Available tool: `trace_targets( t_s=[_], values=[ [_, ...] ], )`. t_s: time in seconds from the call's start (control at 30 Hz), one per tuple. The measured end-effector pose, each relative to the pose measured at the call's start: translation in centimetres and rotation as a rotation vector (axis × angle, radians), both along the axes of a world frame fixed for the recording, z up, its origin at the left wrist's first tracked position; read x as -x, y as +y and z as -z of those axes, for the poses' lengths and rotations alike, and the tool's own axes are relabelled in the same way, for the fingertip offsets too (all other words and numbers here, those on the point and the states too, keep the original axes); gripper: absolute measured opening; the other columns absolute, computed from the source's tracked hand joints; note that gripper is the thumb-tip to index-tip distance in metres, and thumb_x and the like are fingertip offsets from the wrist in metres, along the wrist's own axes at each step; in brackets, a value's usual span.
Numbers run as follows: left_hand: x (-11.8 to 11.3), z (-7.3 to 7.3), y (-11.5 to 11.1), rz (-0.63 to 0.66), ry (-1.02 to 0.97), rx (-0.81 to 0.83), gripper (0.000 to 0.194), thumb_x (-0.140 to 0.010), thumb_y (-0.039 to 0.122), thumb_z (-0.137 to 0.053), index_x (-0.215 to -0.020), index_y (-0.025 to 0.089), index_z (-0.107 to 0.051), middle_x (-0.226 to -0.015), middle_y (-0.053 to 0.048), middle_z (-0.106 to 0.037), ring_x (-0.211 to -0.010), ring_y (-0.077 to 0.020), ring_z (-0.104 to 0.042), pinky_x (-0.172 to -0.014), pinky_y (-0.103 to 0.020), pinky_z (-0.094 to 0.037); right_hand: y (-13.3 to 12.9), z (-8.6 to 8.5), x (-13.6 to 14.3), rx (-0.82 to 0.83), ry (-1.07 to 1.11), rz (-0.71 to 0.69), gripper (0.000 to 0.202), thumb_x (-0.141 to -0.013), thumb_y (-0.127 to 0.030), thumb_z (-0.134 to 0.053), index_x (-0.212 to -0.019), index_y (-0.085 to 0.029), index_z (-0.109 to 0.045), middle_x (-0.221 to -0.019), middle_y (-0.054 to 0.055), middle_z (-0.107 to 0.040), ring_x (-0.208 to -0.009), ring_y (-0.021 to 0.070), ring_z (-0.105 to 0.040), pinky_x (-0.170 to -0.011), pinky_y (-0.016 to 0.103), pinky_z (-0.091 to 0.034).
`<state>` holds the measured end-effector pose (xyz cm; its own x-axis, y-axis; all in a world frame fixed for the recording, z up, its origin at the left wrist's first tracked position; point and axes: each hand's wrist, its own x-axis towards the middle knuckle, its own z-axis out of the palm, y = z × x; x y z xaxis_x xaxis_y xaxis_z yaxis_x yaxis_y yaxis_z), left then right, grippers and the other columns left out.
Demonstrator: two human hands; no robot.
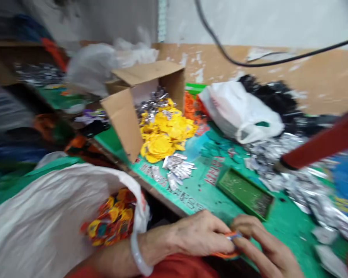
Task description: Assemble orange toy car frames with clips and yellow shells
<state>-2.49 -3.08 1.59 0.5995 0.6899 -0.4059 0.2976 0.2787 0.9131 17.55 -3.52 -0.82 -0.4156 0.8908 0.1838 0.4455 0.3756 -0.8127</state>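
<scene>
My left hand (198, 233), a pale bangle on its wrist, is closed on a small orange piece (224, 255) low in the view. At the far side of the same piece, my right hand (265, 247) pinches with thumb and fingers, where a bluish-silver bit shows. Motion blur and the fingers hide the piece's exact kind. Beyond the hands, flat yellow pieces (165, 133) spill from a tipped cardboard box (120, 119), with silvery packets (178, 168) in front of them. Beside my left forearm, a white plastic bag (46, 212) holds multicoloured orange, yellow and green pieces (114, 218).
A green tray (240, 193) with small bits lies on the green tabletop (295, 231). Silvery foil pieces (304, 189) spread along the right, under a red bar (321, 139). Behind stands a white carrier bag (240, 108). A black cable (249, 63) hangs across the wall.
</scene>
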Motion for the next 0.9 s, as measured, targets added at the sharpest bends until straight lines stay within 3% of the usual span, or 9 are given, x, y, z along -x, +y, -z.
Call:
trace_targets(
  t_s=[0.1, 0.33, 0.43, 0.5, 0.57, 0.63, 0.7, 0.8, 0.9],
  values=[
    [0.3, 0.2, 0.9, 0.008, -0.092, 0.091, 0.016, -0.073, 0.026, -0.051, -0.06, 0.018, -0.047, -0.056, 0.006, -0.034, -0.052, -0.0076, -0.028, -0.047, -0.025, -0.019, 0.1, -0.8, 1.0, 0.05, 0.058, 0.082, 0.018, -0.085, -0.034, -0.058, -0.073, -0.022, -0.063, -0.076, 0.002, -0.063, -0.073, 0.0161, -0.062, -0.064, 0.026, -0.052],
    [-0.2, -0.5, 1.6, 0.026, -0.232, 0.227, 0.013, -0.071, 0.027, -0.052, -0.069, 0.014, -0.055, -0.062, 0.005, -0.037, -0.058, -0.0089, -0.029, -0.054, -0.025, -0.019, -0.6, -0.4, 1.7, -0.047, 0.1, 0.188, 0.016, -0.083, -0.037, -0.062, -0.078, -0.022, -0.063, -0.082, 0.002, -0.063, -0.079, 0.0174, -0.06, -0.069, 0.03, -0.05],
    [-0.4, -0.7, 1.9, -0.06, -0.204, 0.271, 0.016, -0.067, 0.03, -0.053, -0.07, 0.015, -0.056, -0.061, 0.004, -0.043, -0.056, -0.0093, -0.031, -0.053, -0.024, -0.02, 1.1, -2.2, -0.5, -0.19, 0.162, 0.488, 0.025, -0.077, -0.039, -0.069, -0.097, -0.026, -0.064, -0.105, 0.006, -0.062, -0.096, 0.0218, -0.061, -0.081, 0.037, -0.052],
    [-0.3, -0.9, 2.2, -0.098, -0.168, 0.252, 0.017, -0.066, 0.031, -0.052, -0.07, 0.015, -0.056, -0.06, 0.004, -0.043, -0.055, -0.0095, -0.031, -0.052, -0.024, -0.02, 3.5, -4.2, -2.6, -0.309, 0.258, 0.776, 0.037, -0.075, -0.037, -0.07, -0.109, -0.028, -0.06, -0.107, 0.005, -0.059, -0.097, 0.0217, -0.06, -0.086, 0.042, -0.05],
    [-0.3, -1.2, 2.6, -0.101, -0.137, 0.18, 0.016, -0.069, 0.031, -0.05, -0.07, 0.016, -0.055, -0.06, 0.005, -0.04, -0.055, -0.0096, -0.028, -0.051, -0.025, -0.018, 6.8, -6.6, -4.4, -0.448, 0.311, 0.902, 0.059, -0.064, -0.037, -0.078, -0.118, -0.029, -0.056, -0.121, 0.006, -0.053, -0.105, 0.0249, -0.056, -0.087, 0.044, -0.049],
    [-0.2, -1.5, 2.9, -0.084, -0.107, 0.091, 0.013, -0.073, 0.028, -0.047, -0.068, 0.017, -0.051, -0.06, 0.006, -0.036, -0.056, -0.0096, -0.026, -0.052, -0.026, -0.017, 10.2, -8.8, -5.2, -0.424, 0.384, 0.752, 0.068, -0.058, -0.036, -0.081, -0.12, -0.028, -0.054, -0.121, 0.006, -0.054, -0.109, 0.0262, -0.054, -0.085, 0.042, -0.048],
    [-0.2, -1.7, 3.1, -0.058, -0.067, 0.02, 0.015, -0.076, 0.027, -0.045, -0.065, 0.018, -0.046, -0.06, 0.006, -0.033, -0.056, -0.0096, -0.025, -0.051, -0.026, -0.017, 12.8, -10.4, -4.9, -0.263, 0.518, 0.51, 0.062, -0.055, -0.03, -0.081, -0.111, -0.023, -0.056, -0.104, 0.004, -0.061, -0.092, 0.0219, -0.06, -0.078, 0.039, -0.049],
    [-0.1, -1.7, 3.4, -0.025, -0.023, -0.01, 0.019, -0.08, 0.029, -0.045, -0.064, 0.019, -0.042, -0.059, 0.006, -0.03, -0.056, -0.0095, -0.023, -0.051, -0.026, -0.016, 14.5, -11.6, -2.9, -0.082, 0.661, 0.448, 0.048, -0.05, -0.023, -0.081, -0.091, -0.02, -0.057, -0.083, 0.0, -0.064, -0.067, 0.0153, -0.058, -0.063, 0.034, -0.048],
    [0.1, -1.3, 3.7, -0.022, -0.009, 0.01, 0.018, -0.079, 0.029, -0.044, -0.064, 0.019, -0.042, -0.058, 0.007, -0.03, -0.054, -0.0094, -0.023, -0.05, -0.027, -0.016, 13.8, -11.2, -0.7, 0.057, 0.672, 0.438, 0.037, -0.05, -0.022, -0.079, -0.081, -0.019, -0.06, -0.069, -0.002, -0.062, -0.056, 0.0127, -0.052, -0.052, 0.03, -0.043]
  ],
)
